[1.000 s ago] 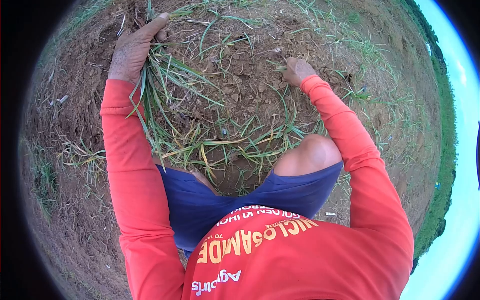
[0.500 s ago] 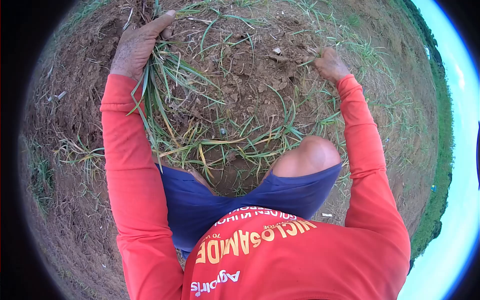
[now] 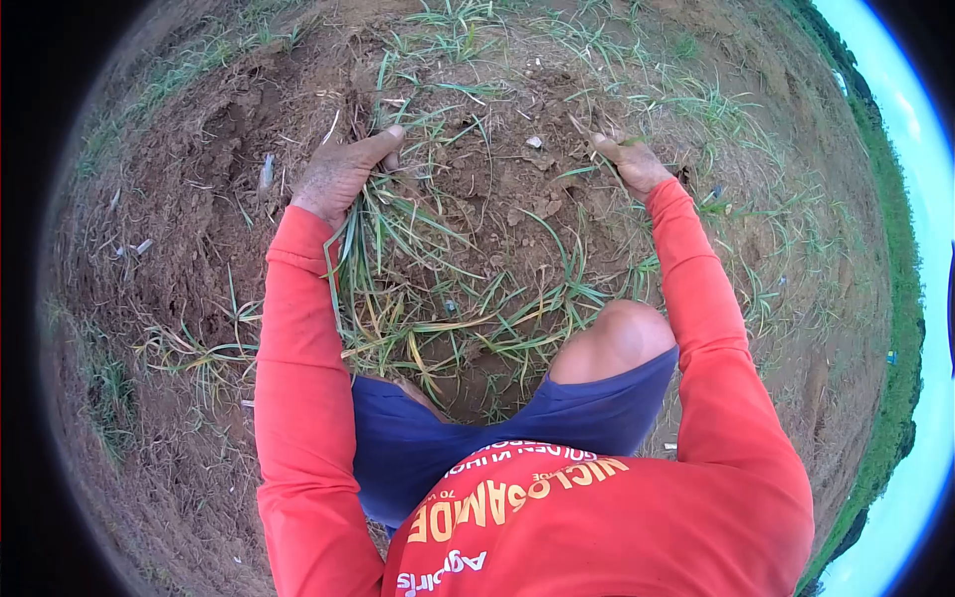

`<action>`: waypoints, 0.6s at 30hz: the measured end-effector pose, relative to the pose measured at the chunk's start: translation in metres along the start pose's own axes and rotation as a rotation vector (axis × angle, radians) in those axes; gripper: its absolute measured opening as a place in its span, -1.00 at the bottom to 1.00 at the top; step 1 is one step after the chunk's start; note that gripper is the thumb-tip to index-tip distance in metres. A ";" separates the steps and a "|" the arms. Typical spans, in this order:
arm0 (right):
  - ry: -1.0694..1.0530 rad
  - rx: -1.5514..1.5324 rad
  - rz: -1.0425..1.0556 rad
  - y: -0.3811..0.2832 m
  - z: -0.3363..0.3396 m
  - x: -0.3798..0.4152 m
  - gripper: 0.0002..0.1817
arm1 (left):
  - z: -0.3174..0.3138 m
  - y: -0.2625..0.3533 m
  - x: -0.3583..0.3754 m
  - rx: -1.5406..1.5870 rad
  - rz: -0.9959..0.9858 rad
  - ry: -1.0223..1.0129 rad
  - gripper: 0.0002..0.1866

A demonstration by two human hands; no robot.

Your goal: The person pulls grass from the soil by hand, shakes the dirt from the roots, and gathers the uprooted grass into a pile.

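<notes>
My left hand [image 3: 343, 177] is closed around a bunch of long-leaved green grass [image 3: 393, 234]. The roots and dirt stick out past the thumb, and the blades trail down toward my knees. On the other side, my right hand [image 3: 637, 167] is low over the soil with its fingers pinched together. Thin grass blades [image 3: 579, 171] show at its fingertips, but the soil and fingers hide part of what it grips. Between the hands lies broken brown soil [image 3: 497, 194] with a small pale chip [image 3: 534, 142].
Loose green and yellowing grass [image 3: 477, 323] lies in front of my bare knee [image 3: 625, 338]. More tufts grow at the right [image 3: 721, 109] and left [image 3: 109, 393]. Bits of pale litter [image 3: 267, 171] dot the soil. A green field edge [image 3: 900, 298] runs along the far right.
My left hand, still gripping the grass bunch, has come down and to the right, nearer my body. The right hand has shifted slightly left and down. The view has tilted a little.
</notes>
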State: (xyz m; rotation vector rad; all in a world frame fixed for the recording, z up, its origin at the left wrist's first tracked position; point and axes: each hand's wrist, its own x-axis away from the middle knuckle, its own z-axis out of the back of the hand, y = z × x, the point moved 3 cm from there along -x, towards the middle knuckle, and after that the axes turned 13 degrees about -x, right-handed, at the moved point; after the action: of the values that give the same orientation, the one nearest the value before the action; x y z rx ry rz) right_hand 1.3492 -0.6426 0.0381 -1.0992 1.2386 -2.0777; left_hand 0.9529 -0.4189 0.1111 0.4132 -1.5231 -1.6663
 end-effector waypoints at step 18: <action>-0.591 0.223 0.583 -0.104 -0.201 0.043 -0.44 | -0.013 -0.011 -0.028 0.218 0.177 0.220 -0.78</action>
State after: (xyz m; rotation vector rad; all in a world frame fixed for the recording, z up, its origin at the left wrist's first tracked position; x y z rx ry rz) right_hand 1.1592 -0.5250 0.0929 -0.9916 0.8655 -1.2863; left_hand 0.9752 -0.4074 0.0900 0.5421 -1.5321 -1.2800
